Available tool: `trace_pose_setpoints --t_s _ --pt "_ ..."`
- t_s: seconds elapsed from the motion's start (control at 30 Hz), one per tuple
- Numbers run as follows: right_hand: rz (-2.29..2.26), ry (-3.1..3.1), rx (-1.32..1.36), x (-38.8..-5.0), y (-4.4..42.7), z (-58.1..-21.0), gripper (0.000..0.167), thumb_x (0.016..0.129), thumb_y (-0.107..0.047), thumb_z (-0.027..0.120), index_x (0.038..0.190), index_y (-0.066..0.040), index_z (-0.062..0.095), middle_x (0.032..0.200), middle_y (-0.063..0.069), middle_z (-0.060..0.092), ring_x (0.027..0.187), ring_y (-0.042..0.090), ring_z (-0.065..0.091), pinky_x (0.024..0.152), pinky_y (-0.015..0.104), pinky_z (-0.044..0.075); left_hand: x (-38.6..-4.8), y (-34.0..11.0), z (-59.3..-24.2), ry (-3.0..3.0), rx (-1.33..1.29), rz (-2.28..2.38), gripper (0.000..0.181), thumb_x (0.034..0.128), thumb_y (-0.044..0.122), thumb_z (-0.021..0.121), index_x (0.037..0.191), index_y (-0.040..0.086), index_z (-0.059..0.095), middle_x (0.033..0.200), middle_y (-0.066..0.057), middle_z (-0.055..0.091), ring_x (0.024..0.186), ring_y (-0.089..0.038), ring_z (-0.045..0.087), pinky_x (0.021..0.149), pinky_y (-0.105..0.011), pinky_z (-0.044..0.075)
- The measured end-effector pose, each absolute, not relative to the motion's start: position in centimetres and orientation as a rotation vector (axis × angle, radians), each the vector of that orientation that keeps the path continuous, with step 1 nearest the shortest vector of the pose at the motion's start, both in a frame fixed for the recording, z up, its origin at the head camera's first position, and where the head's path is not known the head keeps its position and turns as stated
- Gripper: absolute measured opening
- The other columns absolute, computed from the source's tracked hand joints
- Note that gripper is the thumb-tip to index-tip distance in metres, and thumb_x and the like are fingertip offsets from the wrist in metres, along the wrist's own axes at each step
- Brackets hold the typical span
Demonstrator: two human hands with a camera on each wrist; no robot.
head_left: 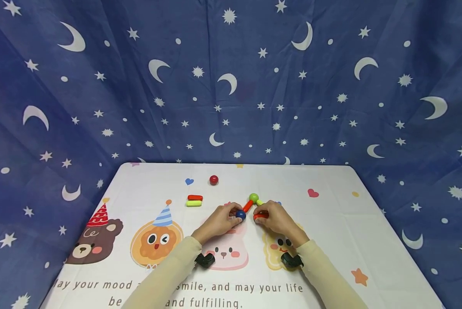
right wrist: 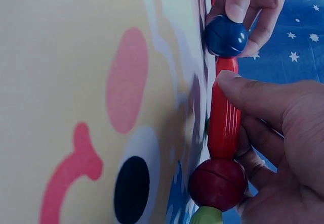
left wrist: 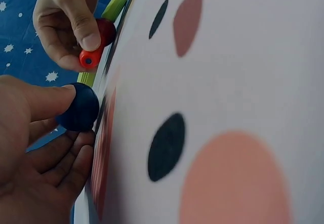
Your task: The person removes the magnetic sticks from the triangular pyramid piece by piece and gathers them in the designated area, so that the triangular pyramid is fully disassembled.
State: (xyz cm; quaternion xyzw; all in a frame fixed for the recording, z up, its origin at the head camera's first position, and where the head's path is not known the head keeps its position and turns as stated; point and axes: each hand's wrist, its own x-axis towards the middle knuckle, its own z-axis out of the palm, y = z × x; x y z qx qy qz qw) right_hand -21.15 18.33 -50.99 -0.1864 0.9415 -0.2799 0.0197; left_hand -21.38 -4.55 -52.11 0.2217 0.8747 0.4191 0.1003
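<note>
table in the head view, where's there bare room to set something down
Right of the right hand, the table is bare between the printed heart and orange star. Another patch lies left of the loose red stick and yellow-green stick, over flat prints. It's crowded mid-table: left hand holding the blue ball, right holding another red stick, green ball just beyond.

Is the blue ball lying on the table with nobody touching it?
No, the left hand pinches the blue ball between its thumb and fingers.
</note>
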Motion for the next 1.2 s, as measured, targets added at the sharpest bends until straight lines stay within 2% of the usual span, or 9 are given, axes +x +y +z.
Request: trace_pose_setpoints --t_s 0.27,0.47,0.73,0.9,1.2 --pt "-0.898 2.916 -0.587 -21.3 18.3 -50.7 0.017 0.080 -0.015 0.081 0.095 -0.016 0.075 0.087 -0.005 0.067 0.080 0.010 0.053 0.077 0.029 0.048 -21.7 -4.6 -52.4 2.571 0.696 1.253 0.033 0.0890 0.022 0.072 0.119 0.016 0.061 0.109 -0.003 0.070 0.104 -0.016 0.064 0.097 -0.039 0.049" --pt "-0.978 2.933 -0.560 -21.6 18.1 -50.1 0.018 0.081 -0.015 0.081 0.098 -0.014 0.075 0.098 0.000 0.072 0.089 0.014 0.063 0.087 0.038 0.053 -22.0 -4.2 -52.6 2.625 0.642 1.231 0.036 0.0832 0.026 0.079 0.113 0.016 0.062 0.101 -0.002 0.070 0.093 -0.013 0.061 0.086 -0.033 0.049" --pt "-0.953 3.003 -0.681 -23.0 17.4 -49.6 0.021 0.082 -0.017 0.080 0.101 -0.013 0.073 0.113 0.003 0.071 0.112 0.027 0.062 0.102 0.047 0.047 -22.1 -4.7 -52.1 2.629 0.567 1.227 0.033 0.0879 0.019 0.074 0.118 0.013 0.063 0.099 -0.003 0.068 0.081 -0.011 0.056 0.073 -0.024 0.049" --pt "-0.941 3.014 -0.736 -23.6 16.5 -49.9 0.025 0.082 -0.018 0.080 0.105 -0.014 0.073 0.118 0.004 0.070 0.116 0.028 0.060 0.102 0.051 0.044 -22.2 -5.3 -52.0 2.652 0.581 1.214 0.035 0.0888 0.016 0.073 0.122 0.011 0.063 0.095 -0.002 0.064 0.077 -0.011 0.054 0.067 -0.020 0.046" --pt "-0.829 3.013 -0.711 -24.8 15.2 -49.9 0.029 0.080 -0.023 0.082 0.107 -0.017 0.074 0.118 0.002 0.071 0.118 0.026 0.059 0.104 0.055 0.040 -22.8 -5.8 -52.1 2.656 0.514 1.260 0.037 0.0907 0.014 0.070 0.126 0.007 0.062 0.101 -0.007 0.069 0.081 -0.010 0.059 0.069 -0.021 0.049"
